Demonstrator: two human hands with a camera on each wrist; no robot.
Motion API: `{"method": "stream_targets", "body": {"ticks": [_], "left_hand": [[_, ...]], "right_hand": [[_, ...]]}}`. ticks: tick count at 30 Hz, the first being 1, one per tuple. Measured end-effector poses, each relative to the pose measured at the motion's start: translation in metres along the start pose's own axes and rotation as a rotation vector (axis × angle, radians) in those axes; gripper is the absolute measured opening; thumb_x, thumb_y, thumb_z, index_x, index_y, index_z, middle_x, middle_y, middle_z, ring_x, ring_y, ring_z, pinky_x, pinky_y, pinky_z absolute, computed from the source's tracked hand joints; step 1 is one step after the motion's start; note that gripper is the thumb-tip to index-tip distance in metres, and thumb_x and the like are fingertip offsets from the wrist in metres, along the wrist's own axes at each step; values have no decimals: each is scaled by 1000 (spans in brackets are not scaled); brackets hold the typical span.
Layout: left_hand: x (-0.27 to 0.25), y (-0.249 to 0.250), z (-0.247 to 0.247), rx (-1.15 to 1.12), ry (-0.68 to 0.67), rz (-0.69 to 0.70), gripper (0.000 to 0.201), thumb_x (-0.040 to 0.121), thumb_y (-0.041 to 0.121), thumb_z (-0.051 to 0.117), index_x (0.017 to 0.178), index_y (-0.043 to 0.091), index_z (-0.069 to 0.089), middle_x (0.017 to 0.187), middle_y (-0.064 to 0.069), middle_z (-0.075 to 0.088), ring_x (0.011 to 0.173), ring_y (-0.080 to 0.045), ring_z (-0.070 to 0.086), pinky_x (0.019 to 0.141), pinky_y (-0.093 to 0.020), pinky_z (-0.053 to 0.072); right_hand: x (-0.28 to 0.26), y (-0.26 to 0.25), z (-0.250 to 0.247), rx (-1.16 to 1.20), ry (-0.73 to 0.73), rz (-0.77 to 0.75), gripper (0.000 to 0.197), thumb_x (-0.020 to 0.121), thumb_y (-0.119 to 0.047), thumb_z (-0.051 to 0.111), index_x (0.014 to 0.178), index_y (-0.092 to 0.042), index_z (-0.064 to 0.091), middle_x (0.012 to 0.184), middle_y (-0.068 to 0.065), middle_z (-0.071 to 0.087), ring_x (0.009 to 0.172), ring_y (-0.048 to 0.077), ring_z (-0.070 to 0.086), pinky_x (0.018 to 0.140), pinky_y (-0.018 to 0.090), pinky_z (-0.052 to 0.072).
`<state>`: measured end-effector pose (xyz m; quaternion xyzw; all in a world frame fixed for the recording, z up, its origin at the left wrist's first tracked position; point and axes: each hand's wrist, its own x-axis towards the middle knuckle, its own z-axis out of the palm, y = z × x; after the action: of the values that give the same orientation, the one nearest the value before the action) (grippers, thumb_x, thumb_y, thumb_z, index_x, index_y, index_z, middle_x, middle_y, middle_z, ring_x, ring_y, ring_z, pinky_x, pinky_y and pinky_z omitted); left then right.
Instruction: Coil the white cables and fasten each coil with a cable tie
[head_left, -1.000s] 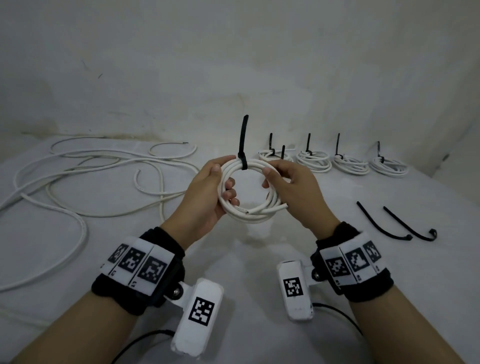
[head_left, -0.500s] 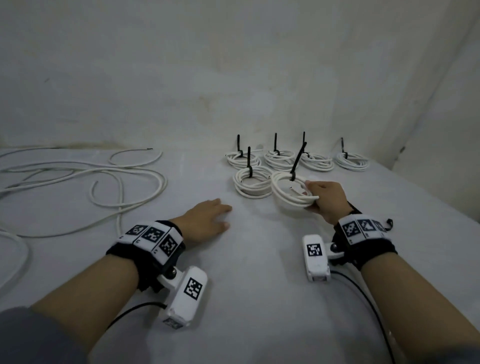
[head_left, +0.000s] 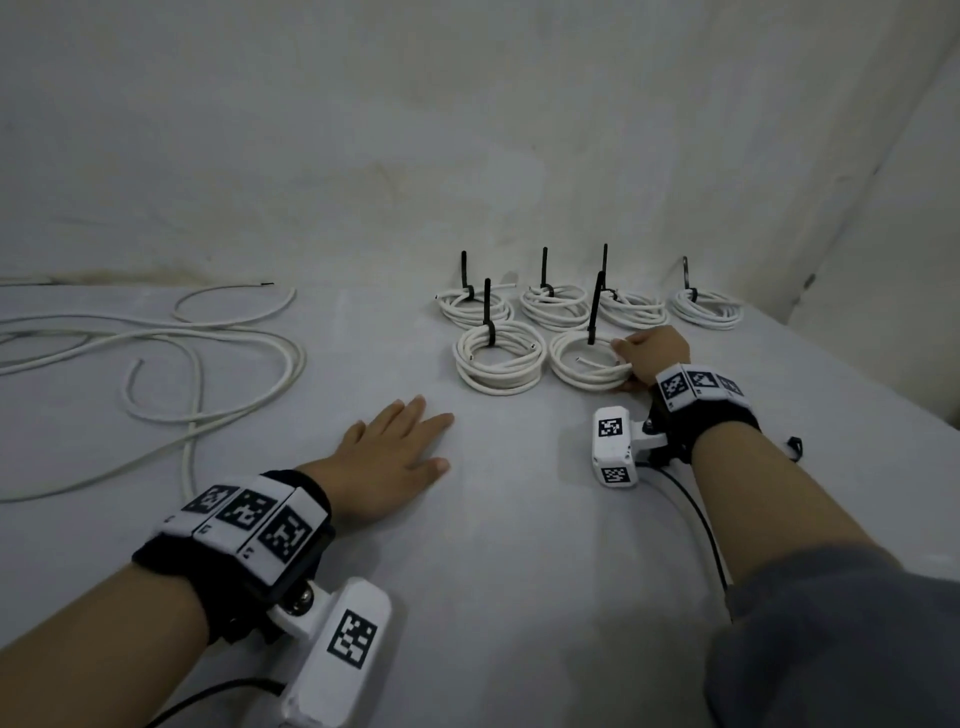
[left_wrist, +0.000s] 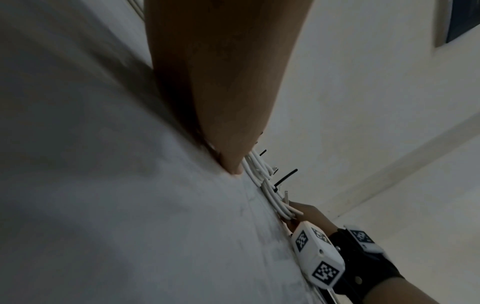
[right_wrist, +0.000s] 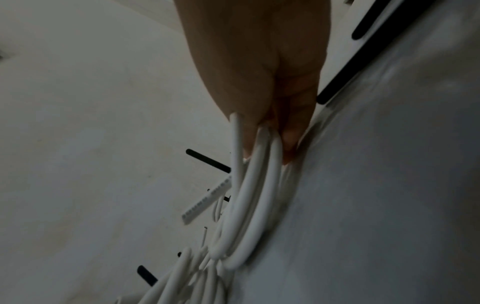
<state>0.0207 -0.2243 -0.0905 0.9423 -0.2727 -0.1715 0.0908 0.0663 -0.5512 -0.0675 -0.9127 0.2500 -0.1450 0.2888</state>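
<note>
Loose cables (head_left: 156, 353) (uncoiled, seemingly) far left.

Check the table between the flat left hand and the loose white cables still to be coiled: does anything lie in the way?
Nothing visible does. The left hand rests flat on the table, and only bare surface separates it from the loose white cables on its left. The tied coils lie off to the other side.

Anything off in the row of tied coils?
Mostly tidy. The tied white cable coil that the right hand grips has its black cable tie tail leaning, while the others stand nearly upright; a loose cable end lies inside its ring.
</note>
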Motion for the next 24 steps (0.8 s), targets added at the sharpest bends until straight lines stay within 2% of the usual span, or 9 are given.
{"method": "stream_targets", "body": {"ticks": [3,6,9,12,14,16,19,21,24], "left_hand": [[-1,2,0,14,-5,-2,57,101,47,23,150,37,-4,159,3,-18,146,-16,-15,116,-42,-4],[-2,3,-1,15,-10,-8,57,101,47,22,150,36,-4,159,3,-18,146,-17,-16,116,-42,-4],[-1,3,-1,11,-10,-4,57,101,47,22,150,36,-4,159,3,-18,146,-17,-16,116,-42,-4],[-2,3,-2,-7,-6,0,57,101,47,23,151,35,-1,159,2,-16,146,-17,-15,116,-42,-4],[-4,4,-3,-30,2,1,57,101,46,26,151,34,1,160,1,-14,146,-18,-13,116,-42,-4],[-5,6,-6,-61,14,-1,57,101,44,30,151,33,6,160,0,-10,147,-18,-10,117,-42,-3],[-10,6,-16,-117,16,20,58,99,40,39,151,24,17,161,-5,2,147,-20,2,119,-38,6],[-17,3,-27,-150,16,29,55,99,37,42,148,16,27,157,-8,18,144,-22,20,115,-30,17],[-36,-14,-45,-134,67,-13,48,100,37,42,142,15,37,149,-7,36,134,-22,37,106,-28,28]], "right_hand": [[6,-1,3,-56,-13,-28,36,93,-27,60,92,7,71,91,22,70,92,35,62,66,25,34],[10,-1,2,-82,-2,-19,38,93,-28,60,74,4,68,72,16,62,81,31,59,59,28,31],[12,-2,-5,-128,27,-23,34,94,-23,57,84,7,69,84,18,64,92,32,62,66,25,30],[11,-6,-14,-123,104,-61,30,93,-12,53,74,9,63,88,25,66,92,37,62,67,28,35],[7,-13,-18,-117,147,-142,28,92,-8,51,86,14,67,93,29,68,91,39,63,72,34,45],[-3,-27,-19,-109,142,-265,26,91,-7,52,89,12,69,93,29,68,91,40,63,74,35,45],[-29,-57,-16,-85,82,-434,23,93,-10,54,92,4,73,92,22,70,91,36,63,70,27,36],[-48,-79,-9,-55,16,-520,20,93,-11,56,93,-2,74,91,17,71,86,30,63,72,25,36],[-76,-116,9,-41,-141,-624,17,92,-12,58,84,-8,73,83,10,69,74,19,58,70,27,41]]}}
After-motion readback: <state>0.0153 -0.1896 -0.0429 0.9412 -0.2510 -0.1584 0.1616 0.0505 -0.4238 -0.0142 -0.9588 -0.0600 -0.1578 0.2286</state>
